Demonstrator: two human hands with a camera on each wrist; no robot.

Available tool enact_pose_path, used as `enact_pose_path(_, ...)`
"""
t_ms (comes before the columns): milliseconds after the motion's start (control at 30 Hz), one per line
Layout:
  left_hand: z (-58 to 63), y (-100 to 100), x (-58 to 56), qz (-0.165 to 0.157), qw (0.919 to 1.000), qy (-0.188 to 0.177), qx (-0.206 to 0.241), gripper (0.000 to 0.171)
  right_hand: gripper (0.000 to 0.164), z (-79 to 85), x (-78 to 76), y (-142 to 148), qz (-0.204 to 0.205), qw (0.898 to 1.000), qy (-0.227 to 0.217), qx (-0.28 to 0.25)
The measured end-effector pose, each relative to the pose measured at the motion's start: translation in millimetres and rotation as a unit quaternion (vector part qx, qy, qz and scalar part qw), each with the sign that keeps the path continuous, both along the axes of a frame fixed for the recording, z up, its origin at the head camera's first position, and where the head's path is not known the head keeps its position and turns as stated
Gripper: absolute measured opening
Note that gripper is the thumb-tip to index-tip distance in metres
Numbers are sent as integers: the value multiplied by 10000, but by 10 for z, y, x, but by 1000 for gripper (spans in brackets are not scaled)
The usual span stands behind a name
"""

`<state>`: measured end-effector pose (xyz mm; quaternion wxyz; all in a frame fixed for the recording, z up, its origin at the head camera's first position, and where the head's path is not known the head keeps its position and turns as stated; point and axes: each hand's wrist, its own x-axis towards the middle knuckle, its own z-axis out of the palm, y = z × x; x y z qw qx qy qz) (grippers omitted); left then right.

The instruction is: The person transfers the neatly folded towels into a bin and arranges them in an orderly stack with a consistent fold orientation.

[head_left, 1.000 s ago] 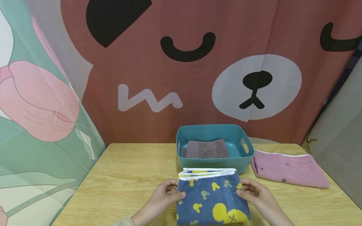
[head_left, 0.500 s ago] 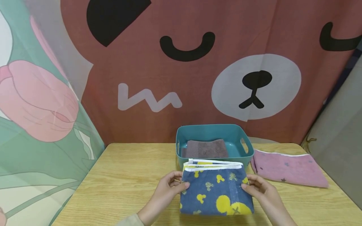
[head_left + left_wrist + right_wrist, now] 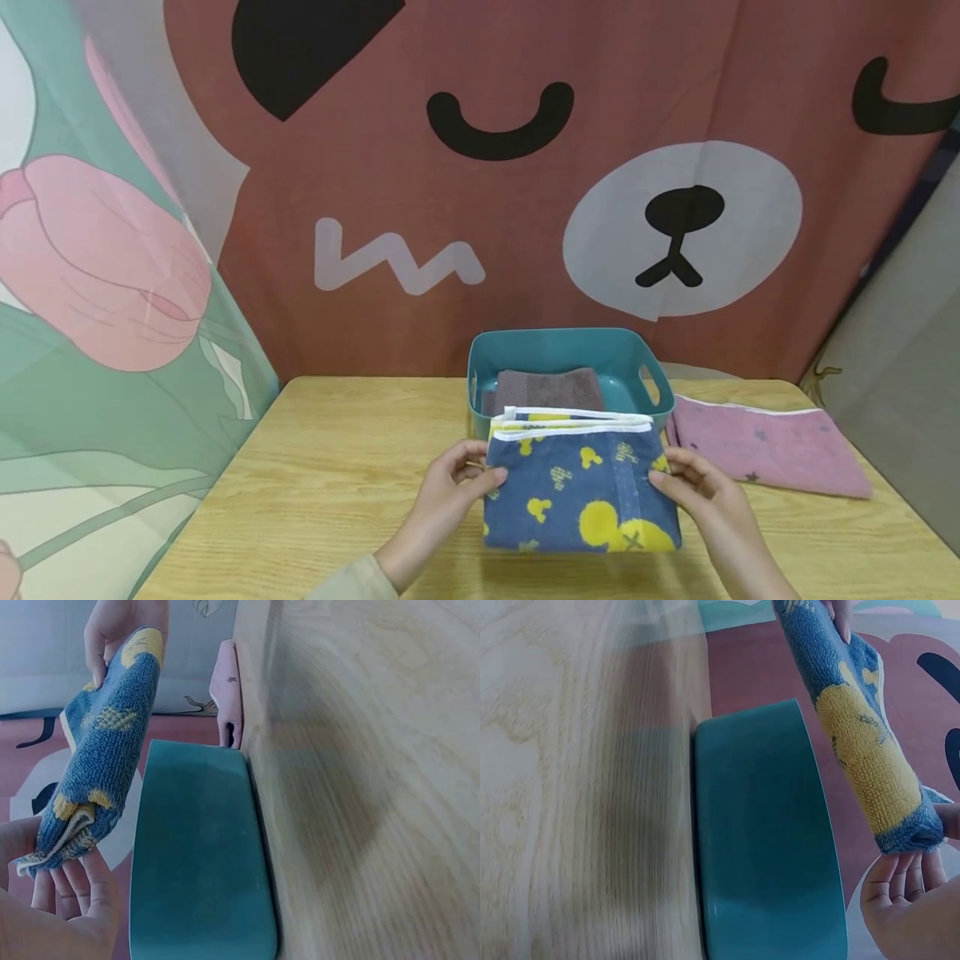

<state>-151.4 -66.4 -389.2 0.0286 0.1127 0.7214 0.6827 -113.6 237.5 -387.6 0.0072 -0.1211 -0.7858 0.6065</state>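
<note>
Cloth (image 3: pixel 570 500), folded and blue, is pinched at either side by your left hand (image 3: pixel 446 493) and right hand (image 3: pixel 714 493). A teal basket (image 3: pixel 558 348) stands near the far edge of the table (image 3: pixel 337 467).

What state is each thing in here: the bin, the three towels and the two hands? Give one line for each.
Bin: upright on the table, open-topped, one towel inside.
Blue towel: folded, held up off the table.
Brown towel: folded, lying in the bin.
Pink towel: folded, lying flat on the table.
Left hand: gripping the blue towel's left edge.
Right hand: gripping its right edge.
</note>
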Motion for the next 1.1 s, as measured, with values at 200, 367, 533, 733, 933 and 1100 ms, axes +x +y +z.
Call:
enact_pose_path(200,46,39,-63,106,9999,-8,89,32,52,38,-32,-25,-82,9999,94,-53)
enact_pose_path(367,87,70,-96,218,9996,-73,139,34,51,66,-72,-34,-182,9988,374,-252)
enact_pose_path(533,116,102,-123,316,9993,-167,133,36,39,65,-103,-19,-226,9939,846,-668)
enact_pose_path(733,146,147,-138,446,9987,-175,167,37,23,94,-141,-35,-313,9856,1248,-1102)
enact_pose_path(933,162,186,-171,610,9978,-205,184,36,16,130,-172,-44,-399,9801,1372,-1378)
enact_pose_path(1100,166,211,-205,685,9971,-251,223,36,16,148,-203,-45,-479,9776,1381,-1512)
